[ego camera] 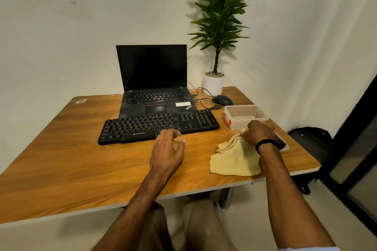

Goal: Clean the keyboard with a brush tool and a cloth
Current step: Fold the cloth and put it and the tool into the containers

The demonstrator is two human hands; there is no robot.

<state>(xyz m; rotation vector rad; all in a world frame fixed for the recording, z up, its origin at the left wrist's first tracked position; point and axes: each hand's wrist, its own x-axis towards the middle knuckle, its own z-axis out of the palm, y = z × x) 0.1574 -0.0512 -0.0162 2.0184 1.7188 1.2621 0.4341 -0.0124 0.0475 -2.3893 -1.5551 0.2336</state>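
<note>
A black external keyboard (pixel 159 125) lies across the middle of the wooden table (pixel 81 161), in front of an open laptop (pixel 155 87). My left hand (pixel 167 149) hovers just before the keyboard's front edge, fingers relaxed and holding nothing. A yellow cloth (pixel 234 159) lies bunched on the table to the right. My right hand (pixel 259 132) grips the cloth's upper corner and lifts it a little. A dark object (pixel 280 141) on a clear lid shows behind my right wrist; I cannot tell whether it is the brush.
A clear plastic box (pixel 244 116) with red clips stands right of the keyboard. Behind it are a black mouse (pixel 222 100) with its cable and a potted plant (pixel 214 83). A black bag (pixel 310 144) sits on the floor past the table's right edge.
</note>
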